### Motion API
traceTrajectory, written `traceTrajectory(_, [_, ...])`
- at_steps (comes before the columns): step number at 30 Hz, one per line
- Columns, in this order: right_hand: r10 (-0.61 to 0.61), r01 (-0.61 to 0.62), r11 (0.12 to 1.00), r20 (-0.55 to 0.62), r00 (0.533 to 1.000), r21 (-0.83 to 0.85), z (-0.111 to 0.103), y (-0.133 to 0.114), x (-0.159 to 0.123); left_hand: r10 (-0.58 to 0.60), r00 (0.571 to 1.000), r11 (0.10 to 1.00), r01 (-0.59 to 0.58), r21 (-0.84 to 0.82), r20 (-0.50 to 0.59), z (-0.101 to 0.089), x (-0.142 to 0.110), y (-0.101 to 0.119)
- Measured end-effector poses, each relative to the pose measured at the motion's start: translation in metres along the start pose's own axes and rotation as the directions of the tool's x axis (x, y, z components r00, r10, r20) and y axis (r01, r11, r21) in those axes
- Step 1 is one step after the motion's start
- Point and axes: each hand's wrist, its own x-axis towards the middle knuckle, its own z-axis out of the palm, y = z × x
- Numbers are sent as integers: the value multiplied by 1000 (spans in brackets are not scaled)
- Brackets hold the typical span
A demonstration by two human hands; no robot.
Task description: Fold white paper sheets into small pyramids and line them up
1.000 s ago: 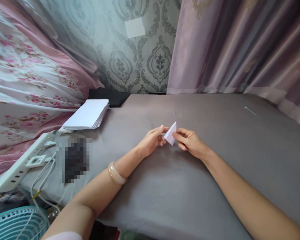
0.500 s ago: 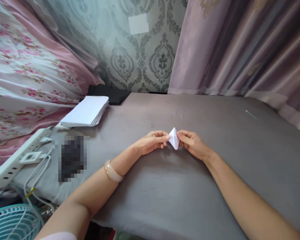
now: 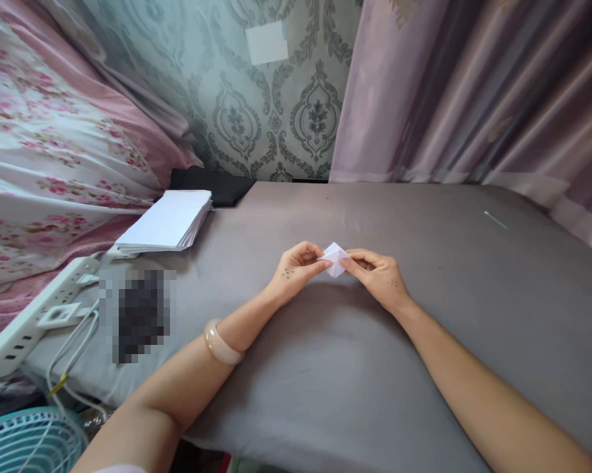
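A small piece of folded white paper [image 3: 334,255], diamond-shaped with crease lines, is held between both hands above the grey-covered surface. My left hand [image 3: 298,268] pinches its left corner between thumb and fingers; a pale bangle [image 3: 223,343] circles that wrist. On the other side, my right hand [image 3: 380,276] grips the right corner, thumb in front and fingers behind. The fingertips behind the paper are partly hidden.
A stack of white paper [image 3: 165,220] lies at the far left, beside a black folded item [image 3: 217,186]. Along the left edge runs a white power strip [image 3: 39,315] with cables. A blurred dark object [image 3: 142,315] sits nearby. A teal fan [image 3: 29,437] stands below; a thin stick [image 3: 495,220] lies right.
The folded paper has turned from a narrow upright diamond to a wider, more opened shape. Both hands have moved slightly up, with the thumbs now on its front.
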Motion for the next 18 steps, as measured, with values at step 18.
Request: traceTrajectory(18, [78, -75, 996, 63, 995, -57, 3, -6, -5, -123, 992, 992, 123, -4, 3, 3, -1, 2])
